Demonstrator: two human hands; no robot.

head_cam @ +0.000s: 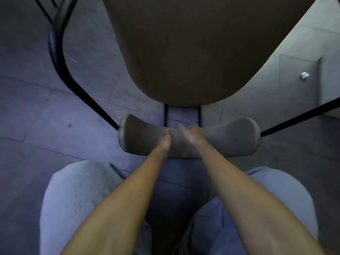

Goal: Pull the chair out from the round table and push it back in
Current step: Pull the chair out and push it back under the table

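The round table [193, 52] has a dark brown top that fills the upper middle of the head view. Just in front of its near edge lies the chair's grey curved backrest [230, 138], seen from above, with two thin black uprights [166, 115] running under the table edge. The seat is hidden beneath the tabletop. My left hand [165, 140] grips the top of the backrest near its middle. My right hand [193, 134] holds the same rim just to the right, fingers curled over the far side.
Black table legs [77, 83] slant down at the left and at the right [301, 116] of the backrest. The floor is grey-blue carpet tile, with a small crumpled white scrap [304, 75] at the right. My legs in light trousers [82, 199] stand close behind the chair.
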